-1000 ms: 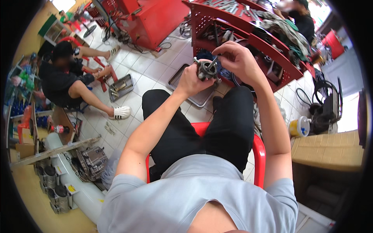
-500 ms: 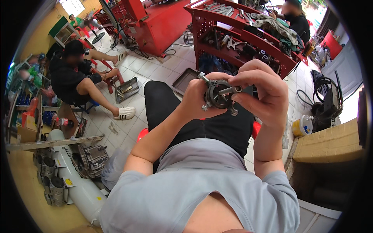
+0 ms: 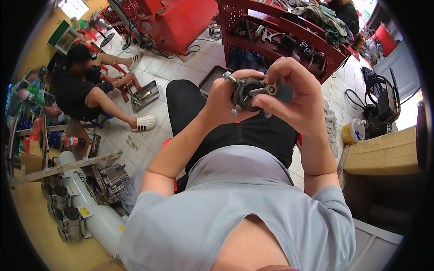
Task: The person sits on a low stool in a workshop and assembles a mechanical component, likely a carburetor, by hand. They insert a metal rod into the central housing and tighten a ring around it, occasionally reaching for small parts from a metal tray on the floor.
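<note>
My left hand [image 3: 219, 100] is wrapped round a dark, ring-shaped metal part [image 3: 238, 95], held above my lap. A bolt [image 3: 229, 78] sticks out at its upper left and another bolt [image 3: 236, 109] at its lower left. From the ring's opening a grey metal rod with a hollow round end [image 3: 262, 91] points toward my right hand [image 3: 296, 97]. The thumb and index finger of that hand are curled about the rod's end, the thumb below and the index above. How the rod sits inside the ring is partly hidden by my fingers.
Ahead stands a red tool cart [image 3: 332, 67]; a dark tray [image 3: 209, 80] lies beyond my knees. At left a person [image 3: 77, 90] sits by another tray [image 3: 147, 95]. A bucket [image 3: 353, 132] and a cardboard box [image 3: 382, 156] are at right, a white cylinder [image 3: 97, 207] at lower left.
Both hands and the ring part have shifted slightly up and left in view. The rod's end is angled a little higher, and the right fingers have moved around it.
</note>
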A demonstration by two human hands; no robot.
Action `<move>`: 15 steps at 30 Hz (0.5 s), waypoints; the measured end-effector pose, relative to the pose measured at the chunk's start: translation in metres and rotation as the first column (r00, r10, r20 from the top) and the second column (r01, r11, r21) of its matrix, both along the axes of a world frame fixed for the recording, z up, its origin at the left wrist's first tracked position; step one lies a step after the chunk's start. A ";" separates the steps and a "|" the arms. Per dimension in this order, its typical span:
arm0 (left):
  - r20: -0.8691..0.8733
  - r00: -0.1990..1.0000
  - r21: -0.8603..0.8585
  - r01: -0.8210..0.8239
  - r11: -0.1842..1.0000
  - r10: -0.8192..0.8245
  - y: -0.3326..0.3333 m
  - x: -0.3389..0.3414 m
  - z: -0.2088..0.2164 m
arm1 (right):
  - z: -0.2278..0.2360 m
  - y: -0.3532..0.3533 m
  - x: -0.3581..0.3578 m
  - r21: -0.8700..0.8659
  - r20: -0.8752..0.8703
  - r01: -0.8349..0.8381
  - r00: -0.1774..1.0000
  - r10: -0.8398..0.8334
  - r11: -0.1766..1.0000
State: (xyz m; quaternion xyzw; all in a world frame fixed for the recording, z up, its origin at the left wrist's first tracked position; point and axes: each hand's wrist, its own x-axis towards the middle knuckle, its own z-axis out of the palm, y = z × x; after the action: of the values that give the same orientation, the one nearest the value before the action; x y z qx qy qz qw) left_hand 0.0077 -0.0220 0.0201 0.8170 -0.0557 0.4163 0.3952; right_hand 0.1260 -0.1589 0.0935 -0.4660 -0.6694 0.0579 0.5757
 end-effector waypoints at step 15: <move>0.121 0.990 -0.283 0.101 0.954 -0.069 0.010 -0.005 0.002 | -0.001 -0.006 0.004 -0.022 -0.471 -0.359 0.827 0.307 0.933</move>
State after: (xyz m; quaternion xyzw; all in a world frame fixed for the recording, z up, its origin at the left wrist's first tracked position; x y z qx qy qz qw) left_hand 0.0023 -0.0122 0.0220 0.7233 -0.0513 0.4471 0.5237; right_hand 0.1299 -0.1650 0.0922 -0.3457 -0.5804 0.3029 0.6722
